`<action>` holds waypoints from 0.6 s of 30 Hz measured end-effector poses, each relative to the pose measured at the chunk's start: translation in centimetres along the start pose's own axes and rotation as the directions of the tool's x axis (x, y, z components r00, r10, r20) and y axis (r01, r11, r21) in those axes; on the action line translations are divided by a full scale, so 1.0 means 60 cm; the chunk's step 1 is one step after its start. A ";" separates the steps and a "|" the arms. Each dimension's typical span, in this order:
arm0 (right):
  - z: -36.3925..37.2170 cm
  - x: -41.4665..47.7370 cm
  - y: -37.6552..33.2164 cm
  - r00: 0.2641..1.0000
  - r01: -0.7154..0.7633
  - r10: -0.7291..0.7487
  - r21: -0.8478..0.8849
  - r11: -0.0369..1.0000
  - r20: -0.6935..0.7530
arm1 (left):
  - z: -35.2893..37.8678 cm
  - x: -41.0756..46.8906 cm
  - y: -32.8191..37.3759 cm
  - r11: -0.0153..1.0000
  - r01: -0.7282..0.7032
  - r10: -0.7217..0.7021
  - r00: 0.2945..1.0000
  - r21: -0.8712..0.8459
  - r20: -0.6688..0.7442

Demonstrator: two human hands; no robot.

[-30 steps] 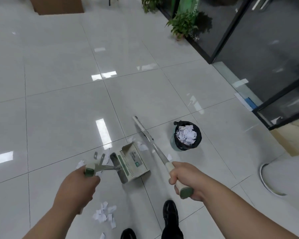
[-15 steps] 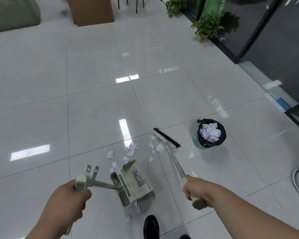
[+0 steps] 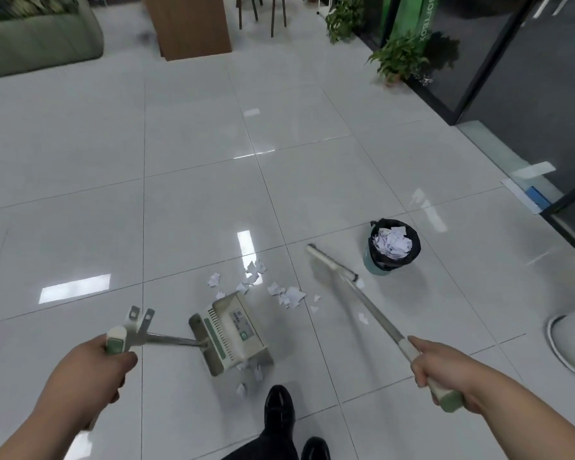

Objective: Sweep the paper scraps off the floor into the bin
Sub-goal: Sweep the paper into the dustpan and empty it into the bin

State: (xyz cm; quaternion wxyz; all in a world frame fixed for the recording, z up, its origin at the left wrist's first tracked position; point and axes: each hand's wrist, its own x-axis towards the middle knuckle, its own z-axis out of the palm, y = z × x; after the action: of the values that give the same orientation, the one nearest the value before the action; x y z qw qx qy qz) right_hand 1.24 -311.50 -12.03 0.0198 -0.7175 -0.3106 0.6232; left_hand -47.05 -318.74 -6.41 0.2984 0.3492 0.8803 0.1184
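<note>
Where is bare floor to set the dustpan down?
Bare: the tiles left of the dustpan, and those between bin, broom and white round base. Crowded: paper scraps lie between dustpan and broom, more by the shoe.

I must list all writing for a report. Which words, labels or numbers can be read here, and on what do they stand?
"SOFTBOX": runs down the side of the tall green box at the far right; its start may be cut off by the picture's edge.
Label on the dustpan: print too small and blurred to read.
Nothing else is readable.
</note>
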 end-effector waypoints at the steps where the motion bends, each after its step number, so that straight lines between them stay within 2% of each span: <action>1: -0.006 0.005 0.011 1.000 0.001 -0.001 -0.035 0.999 -0.015 | 0.003 -0.014 -0.006 1.000 0.002 -0.002 1.000 0.011 -0.015; 5: -0.004 0.033 0.056 0.995 -0.053 0.045 -0.087 0.995 -0.088 | 0.020 -0.066 -0.030 0.999 0.025 -0.022 0.997 0.047 -0.071; 9: 0.043 0.027 0.088 0.988 -0.155 0.154 -0.048 0.987 -0.030 | 0.031 -0.108 -0.046 0.999 0.022 -0.019 0.996 0.039 -0.085; 12: 0.096 -0.003 0.104 0.986 -0.164 0.164 -0.047 0.985 0.003 | 0.032 -0.118 -0.057 0.999 0.021 -0.018 0.997 0.041 -0.074; 18: 0.142 -0.080 0.091 0.990 -0.143 0.138 0.152 0.978 0.043 | 0.012 -0.114 -0.118 0.999 0.005 -0.003 0.999 0.049 -0.040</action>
State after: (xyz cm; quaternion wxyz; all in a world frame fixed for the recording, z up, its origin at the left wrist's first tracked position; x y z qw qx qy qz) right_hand -4.35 -321.23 -11.93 0.0265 -0.7239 -0.2103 0.6566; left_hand -46.53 -328.58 -6.90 0.2723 0.3520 0.8896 0.1032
